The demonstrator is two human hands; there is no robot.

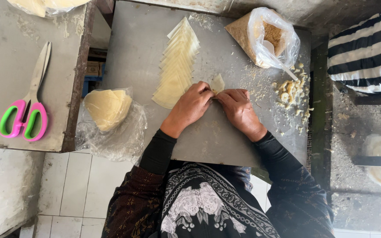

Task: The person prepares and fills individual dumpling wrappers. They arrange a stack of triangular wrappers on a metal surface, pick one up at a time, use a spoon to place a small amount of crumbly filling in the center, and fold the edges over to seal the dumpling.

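Pale dough wrapper (217, 83) pinched between both of our hands on the grey metal surface (137, 48).

We see the left hand (191, 107) and the right hand (239, 109) meet fingertip to fingertip, each grip closed on the wrapper's lower edge, near the middle of the surface. Just left of it lies a fanned row of wrappers (177, 64); a plastic bag of brown crumbs (267, 37) and a heap of folded pieces (291, 93) sit to the right. Pink-and-green scissors (26, 105) rest well apart.
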